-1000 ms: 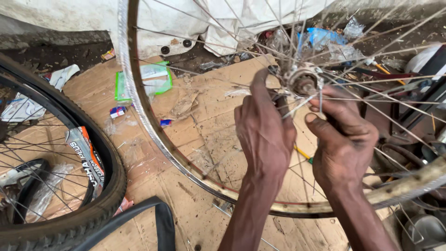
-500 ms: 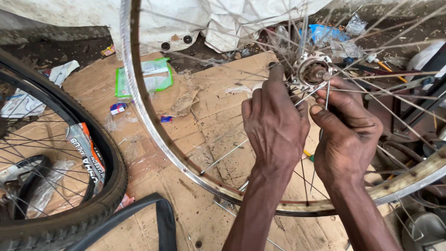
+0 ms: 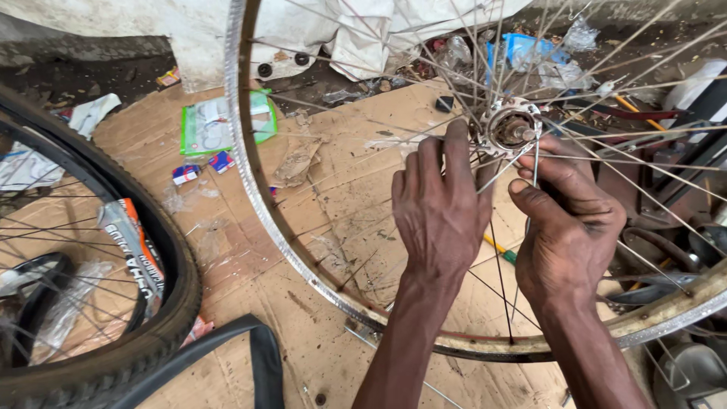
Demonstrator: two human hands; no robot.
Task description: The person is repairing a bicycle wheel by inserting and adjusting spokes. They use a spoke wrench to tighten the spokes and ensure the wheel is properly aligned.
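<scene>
From the head view, a bare wheel [image 3: 250, 204] stands tilted over cardboard [image 3: 333, 189], its rim dull silver, scuffed and rust-flecked along the lower arc, with thin steel spokes fanning out from the hub [image 3: 511, 130]. The hub sits just above and between both hands; it is a small metal flange with a brownish, rusty axle end showing at its middle. The left hand [image 3: 441, 208] lies back-up just left of the hub, its fingers [image 3: 456, 148] held together and reaching up among the spokes to the flange; whether they pinch a spoke cannot be told, since the tips are hidden. The right hand [image 3: 568, 227] is just below and right of the hub, its thumb and forefinger closed on a loose spoke [image 3: 535, 163] that stands nearly upright beside the flange. The two hands are close but not touching. Well left of the left hand stands a second wheel with a black tyre [image 3: 178, 303], and a black tube [image 3: 250, 341] curves across the cardboard below it. Beyond the rim, up and left of the hands, lies a green packet [image 3: 201, 125]; white cloth [image 3: 363, 30] is bunched above the hub.
</scene>
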